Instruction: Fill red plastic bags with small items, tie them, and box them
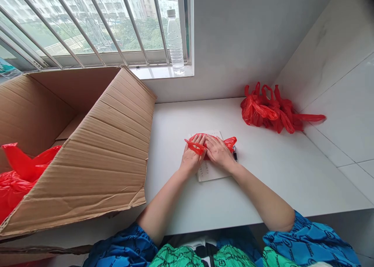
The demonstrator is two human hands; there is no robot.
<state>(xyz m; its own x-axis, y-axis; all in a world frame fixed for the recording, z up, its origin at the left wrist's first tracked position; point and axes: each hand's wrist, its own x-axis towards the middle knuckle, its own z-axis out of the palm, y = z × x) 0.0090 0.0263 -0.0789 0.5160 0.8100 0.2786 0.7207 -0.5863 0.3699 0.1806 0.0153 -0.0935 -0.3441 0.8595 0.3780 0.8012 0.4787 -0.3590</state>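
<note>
Bag [230, 142] beneath left hand [191, 156], right hand [218, 151]

Under left grip [193, 154] and right grip [218, 152]: bag [230, 142] on notebook [212, 173] on worktop [175, 123] | just right of right grip: pen [235, 155], seemingly on worktop | beyond, right: bag pile [271, 111] | left: carton [102, 154], another bag [26, 175] inside | beyond, left: bottle [175, 45] on windowsill [154, 73]

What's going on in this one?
A person's left hand and right hand lie on a red plastic bag, over a white booklet on the table. A pen is by the booklet's right side. More red bags sit against the wall; others show in the cardboard box.
</note>
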